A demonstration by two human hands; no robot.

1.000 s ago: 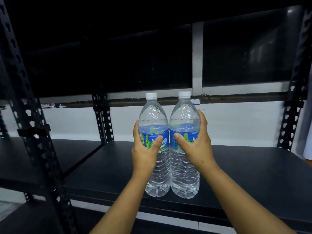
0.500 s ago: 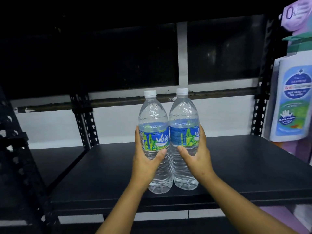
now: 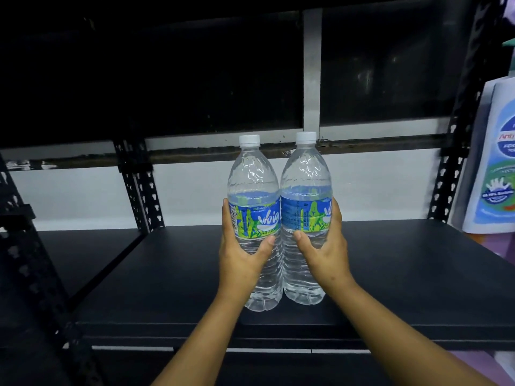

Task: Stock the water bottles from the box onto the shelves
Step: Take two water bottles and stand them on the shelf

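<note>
Two water bottles, the left bottle [image 3: 255,218] and the right bottle [image 3: 305,215], stand upright and touching near the front edge of the black shelf [image 3: 418,274]. The left hand [image 3: 241,257] grips the left one, the right hand [image 3: 326,252] the right. One printed poster [image 3: 493,168] hangs at far right, beside a perforated upright [image 3: 448,179].

1. The left hand [image 3: 239,263] grips the left bottle [image 3: 255,218]
2. The right hand [image 3: 326,252] grips the right bottle [image 3: 305,213]
3. Both bottles stand upright, touching, over the black shelf [image 3: 418,274]
4. A poster [image 3: 493,162] hangs at the right edge
</note>
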